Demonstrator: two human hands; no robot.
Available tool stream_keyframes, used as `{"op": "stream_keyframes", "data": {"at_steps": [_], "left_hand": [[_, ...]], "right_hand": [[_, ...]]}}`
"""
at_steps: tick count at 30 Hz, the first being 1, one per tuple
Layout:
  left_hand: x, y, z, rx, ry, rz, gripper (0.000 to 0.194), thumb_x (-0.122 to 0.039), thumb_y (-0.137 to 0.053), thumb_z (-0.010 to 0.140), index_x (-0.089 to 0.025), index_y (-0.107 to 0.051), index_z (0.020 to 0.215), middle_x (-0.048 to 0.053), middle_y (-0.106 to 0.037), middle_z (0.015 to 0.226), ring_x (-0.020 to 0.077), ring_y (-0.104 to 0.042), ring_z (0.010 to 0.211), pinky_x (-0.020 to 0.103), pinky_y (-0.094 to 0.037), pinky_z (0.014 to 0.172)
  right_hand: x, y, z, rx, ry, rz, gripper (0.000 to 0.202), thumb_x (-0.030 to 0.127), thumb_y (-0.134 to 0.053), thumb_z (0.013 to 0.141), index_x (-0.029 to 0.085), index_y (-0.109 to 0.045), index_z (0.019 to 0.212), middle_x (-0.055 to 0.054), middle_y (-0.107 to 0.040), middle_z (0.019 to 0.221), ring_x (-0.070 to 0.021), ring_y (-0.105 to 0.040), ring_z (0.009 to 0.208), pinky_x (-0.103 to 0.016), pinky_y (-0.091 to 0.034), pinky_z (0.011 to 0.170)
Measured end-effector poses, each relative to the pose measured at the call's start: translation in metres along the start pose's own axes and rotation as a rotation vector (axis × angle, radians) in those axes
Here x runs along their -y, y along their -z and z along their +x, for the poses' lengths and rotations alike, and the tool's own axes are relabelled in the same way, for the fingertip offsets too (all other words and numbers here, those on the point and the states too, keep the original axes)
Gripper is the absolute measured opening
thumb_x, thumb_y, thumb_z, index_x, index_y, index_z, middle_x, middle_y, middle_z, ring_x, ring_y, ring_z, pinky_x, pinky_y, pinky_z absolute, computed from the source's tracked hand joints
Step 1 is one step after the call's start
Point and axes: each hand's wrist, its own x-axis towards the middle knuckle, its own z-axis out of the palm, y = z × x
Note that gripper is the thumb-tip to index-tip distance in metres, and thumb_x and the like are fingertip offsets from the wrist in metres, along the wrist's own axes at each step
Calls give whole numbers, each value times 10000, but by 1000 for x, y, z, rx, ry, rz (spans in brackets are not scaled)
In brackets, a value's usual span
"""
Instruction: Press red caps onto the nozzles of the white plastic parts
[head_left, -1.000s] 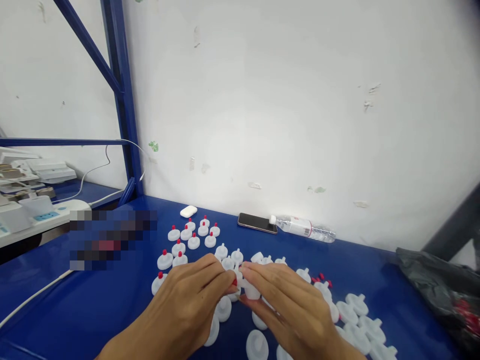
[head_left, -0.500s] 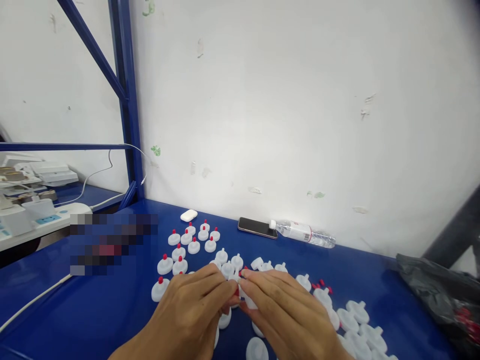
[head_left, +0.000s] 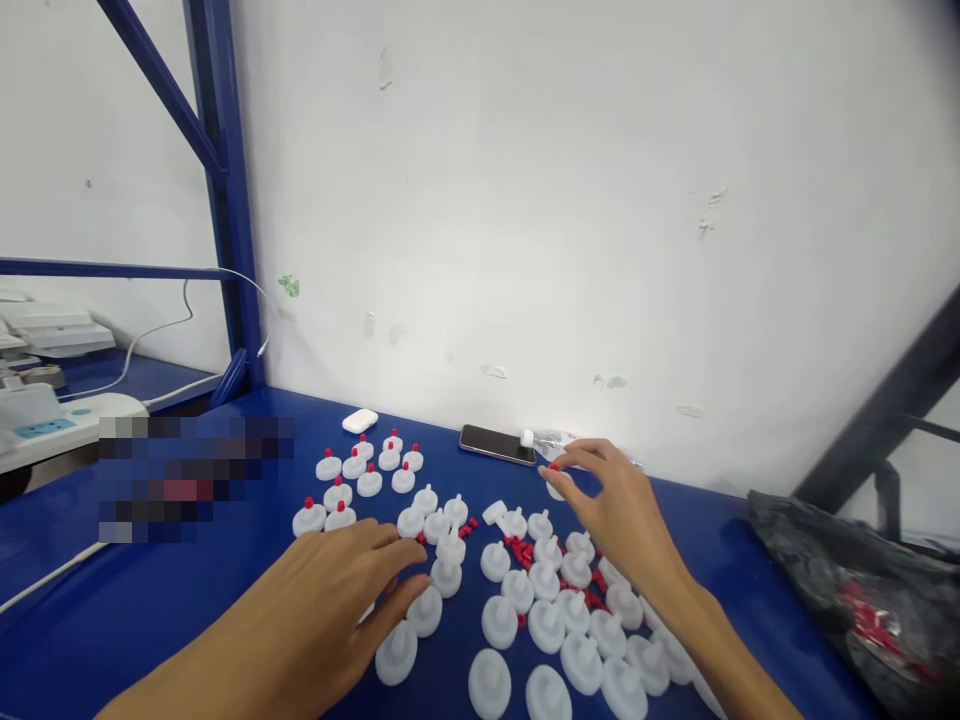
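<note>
My right hand (head_left: pixel 619 510) pinches a white round cap (head_left: pixel 556 488) with a red tip, thumb and fingers closing on its top, just in front of the water bottle. My left hand (head_left: pixel 352 595) is over the left-hand caps, its thumb and fingers apart; a bit of white and red shows beneath them, and I cannot tell whether they touch it. White caps with bare spouts (head_left: pixel 499 622) stand in the middle and right of the table. Among them lie small red tips (head_left: pixel 519 550). Red-tipped white caps (head_left: pixel 369 482) are grouped at the back left.
A phone (head_left: pixel 496 445), a clear water bottle (head_left: pixel 547 443) and a small white case (head_left: pixel 360 420) lie along the wall on the blue table (head_left: pixel 247 600). A black plastic bag (head_left: pixel 802 560) with red pieces sits at right. At left are a power strip (head_left: pixel 82 425) and a cable.
My hands, close together over the caps before, have parted. My right hand has moved back and right with a red-tipped cap, and my left hand has opened. The view has shifted slightly.
</note>
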Motion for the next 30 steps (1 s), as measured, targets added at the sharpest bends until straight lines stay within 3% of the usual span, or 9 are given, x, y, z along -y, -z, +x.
{"op": "stream_keyframes", "data": {"at_steps": [2, 5, 7, 10, 16, 20, 25, 30], "left_hand": [[2, 0, -11, 70, 9, 66, 297, -466, -556, 983, -380, -680, 1239, -18, -792, 1062, 268, -772, 872, 359, -603, 712], [6, -2, -23, 238, 109, 90, 576, -516, -619, 918, -519, -442, 1466, -54, -725, 1281, 315, -759, 1003, 467, -623, 841], [6, -4, -25, 365, 196, 52, 708, -482, -667, 867, -556, -352, 1497, -64, -678, 1359, 327, -741, 1057, 491, -607, 909], [5, -9, -23, 476, 241, 0, 752, -398, -694, 835, -551, -360, 1491, -53, -652, 1397, 338, -691, 1165, 500, -569, 989], [10, -24, -36, 367, 132, -23, 705, -351, -638, 888, -557, -346, 1496, -47, -682, 1357, 300, -716, 1115, 417, -602, 922], [6, -22, -35, 356, 171, -41, 708, -359, -690, 835, -483, -438, 1484, -1, -682, 1361, 321, -693, 1157, 415, -593, 943], [-11, -4, -11, 612, 221, 36, 445, -186, -590, 828, -284, -715, 1244, 85, -749, 1223, 362, -717, 1097, 511, -597, 909], [-9, -7, -15, 531, 103, 95, 460, -235, -510, 870, -299, -689, 1290, 79, -753, 1217, 337, -734, 1063, 474, -608, 893]], "right_hand": [[-11, -1, 3, 63, -66, -54, 208, 380, -606, 972, 232, -752, 958, -76, -728, 1053, -268, -695, 1005, -387, -519, 879], [-26, -4, 5, 154, -121, -73, 177, 268, -582, 961, 220, -753, 966, -57, -764, 905, -246, -724, 860, -343, -512, 774], [-33, -8, 4, 207, -151, -78, 165, 202, -591, 930, 226, -753, 950, -36, -783, 852, -230, -739, 824, -311, -501, 728], [-42, -14, 1, 276, -179, -95, 137, 194, -626, 894, 227, -758, 908, -28, -794, 816, -226, -751, 800, -288, -484, 681], [-36, -10, 2, 273, -177, -121, 274, 271, -572, 940, 188, -710, 1162, -84, -794, 939, -264, -737, 870, -342, -498, 752], [-23, 5, 6, 412, -118, 2, 157, 245, -620, 889, 232, -776, 879, -26, -798, 842, -217, -744, 819, -284, -523, 741], [-22, 11, 2, 603, -66, 82, 131, 190, -697, 791, 244, -804, 737, 5, -793, 770, -198, -734, 727, -246, -494, 630], [-23, 4, -3, 644, -55, 74, 165, 122, -699, 774, 237, -816, 794, 8, -799, 830, -168, -711, 661, -233, -462, 579]]}}
